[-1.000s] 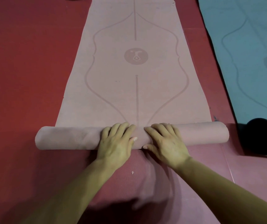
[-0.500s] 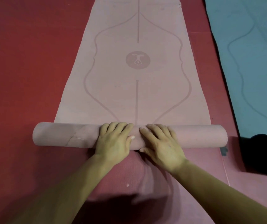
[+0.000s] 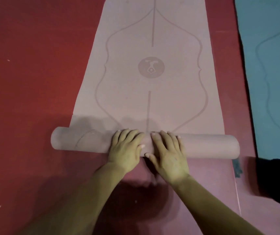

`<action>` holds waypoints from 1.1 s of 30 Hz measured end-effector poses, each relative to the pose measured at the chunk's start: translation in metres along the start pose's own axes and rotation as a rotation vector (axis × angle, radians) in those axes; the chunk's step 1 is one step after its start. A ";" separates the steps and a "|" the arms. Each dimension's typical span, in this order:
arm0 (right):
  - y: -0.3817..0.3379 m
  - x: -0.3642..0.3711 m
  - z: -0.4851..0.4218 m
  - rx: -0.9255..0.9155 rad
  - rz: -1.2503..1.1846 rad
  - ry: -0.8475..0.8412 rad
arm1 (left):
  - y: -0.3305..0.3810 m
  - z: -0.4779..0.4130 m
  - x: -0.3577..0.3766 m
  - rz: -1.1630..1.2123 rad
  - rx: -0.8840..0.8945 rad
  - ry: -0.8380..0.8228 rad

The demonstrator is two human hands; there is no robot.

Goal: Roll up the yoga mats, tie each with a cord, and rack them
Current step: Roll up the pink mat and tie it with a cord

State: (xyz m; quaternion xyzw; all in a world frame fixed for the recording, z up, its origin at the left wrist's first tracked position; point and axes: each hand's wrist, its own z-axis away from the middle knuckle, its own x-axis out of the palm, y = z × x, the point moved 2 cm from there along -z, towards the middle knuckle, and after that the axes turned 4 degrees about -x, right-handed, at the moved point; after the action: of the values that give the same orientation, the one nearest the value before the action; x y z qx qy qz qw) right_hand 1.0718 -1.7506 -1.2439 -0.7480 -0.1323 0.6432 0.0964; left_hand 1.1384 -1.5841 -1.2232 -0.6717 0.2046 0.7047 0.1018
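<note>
The pink mat (image 3: 152, 82) is only partly rolled: a roll (image 3: 203, 145) lies across its near end on the red floor (image 3: 34, 82), and most of its length stretches flat toward the far side. The left hand (image 3: 125, 150) and right hand (image 3: 168, 153) rest side by side on the middle of the roll, fingers straight and close together over its top, thumbs on the near side. The teal mat (image 3: 271, 65) at the right lies mostly unrolled, and with no cord or rack in view, I judge tying and racking are all yet to come.
</note>
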 end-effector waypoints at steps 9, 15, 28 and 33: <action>0.018 0.001 -0.043 -0.056 0.088 0.022 | -0.012 -0.025 0.000 -0.040 0.146 0.015; 0.020 0.002 -0.048 -0.093 0.052 0.011 | -0.014 -0.035 0.003 -0.015 0.107 0.013; 0.036 -0.001 -0.078 -0.210 0.073 0.045 | -0.018 -0.053 -0.002 -0.023 0.167 0.081; 0.037 -0.003 -0.078 -0.199 0.059 0.041 | -0.016 -0.067 0.000 -0.051 0.119 0.085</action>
State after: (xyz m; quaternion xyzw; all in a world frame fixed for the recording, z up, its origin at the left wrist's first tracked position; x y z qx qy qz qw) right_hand 1.1513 -1.7845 -1.2405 -0.7704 -0.1715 0.6140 0.0055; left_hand 1.2061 -1.5980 -1.2264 -0.6987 0.2328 0.6595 0.1507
